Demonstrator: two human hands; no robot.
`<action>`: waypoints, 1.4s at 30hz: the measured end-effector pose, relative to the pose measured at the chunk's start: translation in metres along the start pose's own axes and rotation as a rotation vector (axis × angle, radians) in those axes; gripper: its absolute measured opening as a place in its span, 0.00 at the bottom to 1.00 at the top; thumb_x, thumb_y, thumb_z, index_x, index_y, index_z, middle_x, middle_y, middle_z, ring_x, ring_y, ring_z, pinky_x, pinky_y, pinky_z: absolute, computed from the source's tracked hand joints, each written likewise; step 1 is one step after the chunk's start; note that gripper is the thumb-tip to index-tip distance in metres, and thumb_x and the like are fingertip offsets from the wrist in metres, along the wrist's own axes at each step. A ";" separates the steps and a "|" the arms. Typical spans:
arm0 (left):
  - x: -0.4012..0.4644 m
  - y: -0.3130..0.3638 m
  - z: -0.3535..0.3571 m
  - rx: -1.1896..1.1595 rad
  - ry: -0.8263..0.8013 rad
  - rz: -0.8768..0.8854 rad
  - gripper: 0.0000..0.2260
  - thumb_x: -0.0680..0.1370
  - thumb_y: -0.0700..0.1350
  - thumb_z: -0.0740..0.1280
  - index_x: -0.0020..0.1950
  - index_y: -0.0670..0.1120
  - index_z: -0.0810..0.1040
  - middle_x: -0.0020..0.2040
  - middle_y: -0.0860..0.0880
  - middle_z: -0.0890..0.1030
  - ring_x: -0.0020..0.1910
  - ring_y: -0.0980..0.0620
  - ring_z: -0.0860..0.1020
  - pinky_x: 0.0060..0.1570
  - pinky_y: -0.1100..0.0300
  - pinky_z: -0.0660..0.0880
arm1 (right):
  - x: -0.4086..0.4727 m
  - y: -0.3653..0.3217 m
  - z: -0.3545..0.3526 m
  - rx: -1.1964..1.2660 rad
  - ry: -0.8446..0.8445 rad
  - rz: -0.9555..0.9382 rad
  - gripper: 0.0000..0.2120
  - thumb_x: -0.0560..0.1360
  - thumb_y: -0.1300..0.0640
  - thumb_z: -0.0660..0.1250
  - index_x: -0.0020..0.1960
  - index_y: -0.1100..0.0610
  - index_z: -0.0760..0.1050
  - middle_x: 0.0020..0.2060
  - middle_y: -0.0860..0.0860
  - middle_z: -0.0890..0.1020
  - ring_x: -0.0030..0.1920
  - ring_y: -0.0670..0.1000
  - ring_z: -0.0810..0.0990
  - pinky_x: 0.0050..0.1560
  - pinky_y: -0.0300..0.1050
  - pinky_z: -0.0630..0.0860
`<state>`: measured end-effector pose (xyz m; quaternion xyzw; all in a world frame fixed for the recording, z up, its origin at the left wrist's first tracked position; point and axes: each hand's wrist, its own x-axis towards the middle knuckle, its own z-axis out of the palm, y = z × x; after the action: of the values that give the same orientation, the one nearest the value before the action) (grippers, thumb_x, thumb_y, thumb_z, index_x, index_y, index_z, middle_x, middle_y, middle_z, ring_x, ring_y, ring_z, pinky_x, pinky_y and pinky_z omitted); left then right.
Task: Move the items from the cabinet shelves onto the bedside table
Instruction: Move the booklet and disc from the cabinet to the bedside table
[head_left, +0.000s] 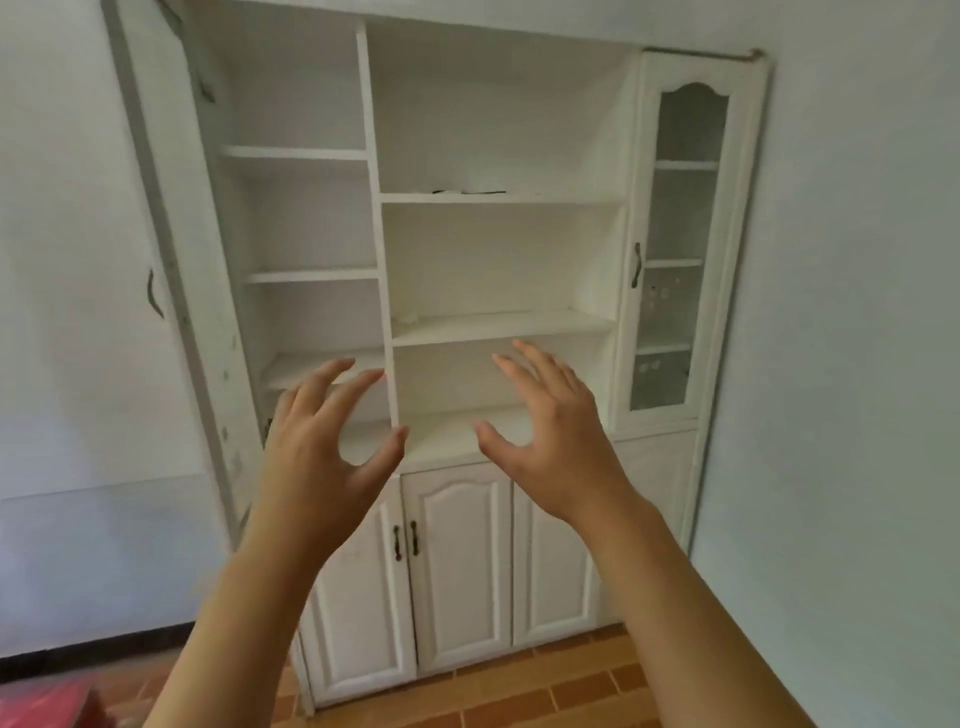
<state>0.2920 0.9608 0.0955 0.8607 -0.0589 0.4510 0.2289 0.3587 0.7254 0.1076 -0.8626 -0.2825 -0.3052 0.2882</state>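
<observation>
White painted wood all over, cabinet (498, 332) with open shelves mostly bare now. Only leftovers: something flat, dark-edged on the upper middle shelf (470, 190) around 12 o'clock, plus a tiny pale lump (409, 318) one shelf lower, about 11 o'clock from the hands. Too blurry to name either. Probably light and thin, maybe floppy, so best slid to the shelf edge and pinched there. Left hand (317, 452) and right hand (558, 447) both up, fingers spread and slightly curved, holding nothing, touching nothing. No bedside table in view; red thing (47, 701) down at 8 o'clock, unclear what.
</observation>
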 end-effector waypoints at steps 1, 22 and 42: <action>0.010 -0.006 0.013 -0.025 -0.004 0.011 0.28 0.78 0.62 0.68 0.76 0.53 0.74 0.76 0.51 0.71 0.76 0.46 0.68 0.72 0.50 0.65 | 0.007 0.008 0.002 -0.025 0.005 0.016 0.34 0.80 0.37 0.65 0.83 0.47 0.61 0.83 0.45 0.58 0.83 0.50 0.53 0.83 0.56 0.55; 0.164 0.007 0.237 -0.527 -0.284 0.243 0.28 0.77 0.59 0.70 0.76 0.55 0.74 0.78 0.53 0.69 0.77 0.49 0.67 0.73 0.45 0.68 | 0.067 0.129 -0.017 -0.420 0.183 0.441 0.32 0.81 0.37 0.64 0.82 0.44 0.61 0.83 0.42 0.57 0.82 0.47 0.52 0.82 0.52 0.55; 0.219 0.018 0.355 -0.530 -0.299 0.307 0.27 0.78 0.59 0.69 0.76 0.56 0.73 0.78 0.54 0.70 0.77 0.48 0.67 0.73 0.40 0.71 | 0.121 0.247 -0.011 -0.421 0.229 0.480 0.32 0.81 0.37 0.65 0.82 0.42 0.61 0.83 0.42 0.57 0.83 0.49 0.53 0.82 0.56 0.59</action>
<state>0.6807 0.8089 0.1047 0.8089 -0.3358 0.3180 0.3630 0.5975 0.5891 0.1181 -0.9052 0.0319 -0.3752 0.1972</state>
